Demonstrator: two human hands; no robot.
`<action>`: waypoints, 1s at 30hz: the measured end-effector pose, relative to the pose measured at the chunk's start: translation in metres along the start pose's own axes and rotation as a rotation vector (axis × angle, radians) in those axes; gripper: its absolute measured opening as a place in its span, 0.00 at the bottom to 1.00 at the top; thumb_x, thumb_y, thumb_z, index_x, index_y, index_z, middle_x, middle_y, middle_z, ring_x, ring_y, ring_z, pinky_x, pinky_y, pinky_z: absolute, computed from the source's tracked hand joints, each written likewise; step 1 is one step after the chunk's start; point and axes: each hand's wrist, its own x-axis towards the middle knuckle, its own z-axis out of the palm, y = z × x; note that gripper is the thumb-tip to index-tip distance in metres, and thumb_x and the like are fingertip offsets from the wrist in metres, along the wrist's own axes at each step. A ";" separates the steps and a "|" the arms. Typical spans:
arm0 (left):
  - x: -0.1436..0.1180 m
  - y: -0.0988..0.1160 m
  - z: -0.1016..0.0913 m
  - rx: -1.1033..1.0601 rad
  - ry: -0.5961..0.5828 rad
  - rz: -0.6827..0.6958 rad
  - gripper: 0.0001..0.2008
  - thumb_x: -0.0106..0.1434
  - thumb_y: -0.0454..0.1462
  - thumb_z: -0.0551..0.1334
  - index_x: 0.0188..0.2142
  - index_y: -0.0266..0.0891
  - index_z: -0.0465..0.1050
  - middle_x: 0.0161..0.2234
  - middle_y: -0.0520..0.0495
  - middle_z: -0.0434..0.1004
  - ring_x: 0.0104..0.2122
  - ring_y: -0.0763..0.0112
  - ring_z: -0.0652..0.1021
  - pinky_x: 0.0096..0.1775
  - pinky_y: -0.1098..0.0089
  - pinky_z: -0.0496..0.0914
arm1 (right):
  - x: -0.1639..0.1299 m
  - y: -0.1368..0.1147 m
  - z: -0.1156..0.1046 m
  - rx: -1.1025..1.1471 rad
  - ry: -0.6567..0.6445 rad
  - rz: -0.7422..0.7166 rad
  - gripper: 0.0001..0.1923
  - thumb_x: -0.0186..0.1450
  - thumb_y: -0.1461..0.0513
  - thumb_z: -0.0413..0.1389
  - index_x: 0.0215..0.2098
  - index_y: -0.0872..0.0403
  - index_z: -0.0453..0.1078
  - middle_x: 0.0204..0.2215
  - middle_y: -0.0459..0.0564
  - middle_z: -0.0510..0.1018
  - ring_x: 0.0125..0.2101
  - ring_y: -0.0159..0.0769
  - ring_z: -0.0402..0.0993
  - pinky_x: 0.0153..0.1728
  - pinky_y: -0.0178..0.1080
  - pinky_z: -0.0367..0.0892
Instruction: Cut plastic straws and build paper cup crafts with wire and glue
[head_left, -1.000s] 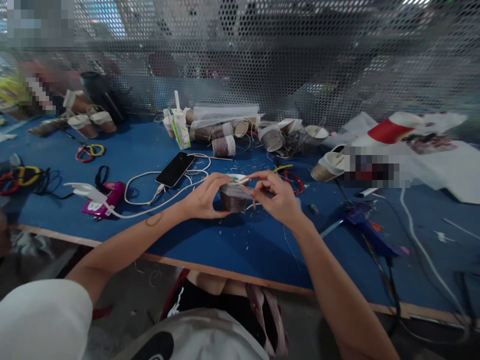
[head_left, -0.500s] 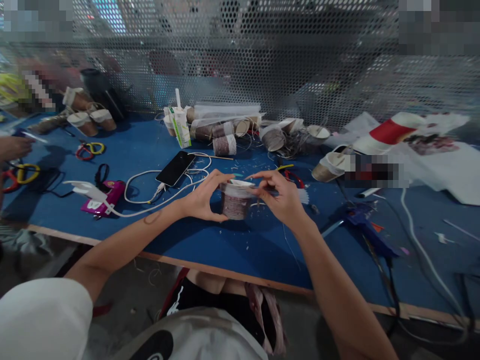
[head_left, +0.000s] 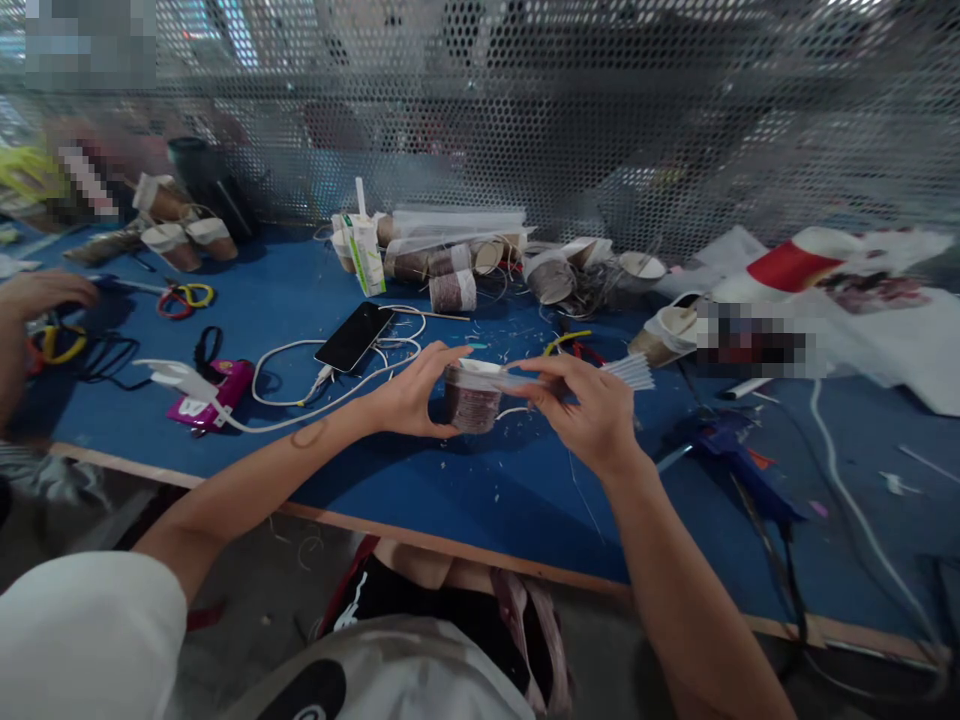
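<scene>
My left hand (head_left: 412, 392) is closed around the left side of a paper cup (head_left: 474, 408), thumb below and fingers at the rim. Brownish-purple cord is wound around the cup's wall, and a pale band runs below its white rim. With thumb and forefinger, my right hand (head_left: 589, 405) pinches a pale, thin strip (head_left: 517, 381) that reaches the cup's upper edge; it is blurred. A white fringed end (head_left: 631, 371) shows beyond my right knuckles, and I cannot tell whether it belongs to the strip.
A phone (head_left: 355, 337) on a white cable and a purple device (head_left: 217, 397) lie left. The blue glue gun (head_left: 731, 465) is right. Cord-wrapped cups (head_left: 452, 292) and a drink carton (head_left: 366, 258) line the mesh panel (head_left: 480, 120). Another person's hand (head_left: 49, 292) is far left, near scissors (head_left: 184, 300).
My right hand has moved slightly right, and the pale strip now shows between it and the cup. The cup stays in my left hand. The other person's hand has come farther into view.
</scene>
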 end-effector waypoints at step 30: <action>0.003 0.010 -0.003 -0.268 0.170 0.124 0.44 0.45 0.47 0.71 0.58 0.40 0.54 0.42 0.42 0.62 0.41 0.64 0.70 0.35 0.68 0.70 | 0.007 0.013 0.007 0.578 -0.268 0.391 0.09 0.54 0.57 0.61 0.28 0.55 0.72 0.13 0.41 0.68 0.11 0.27 0.63 0.12 0.31 0.60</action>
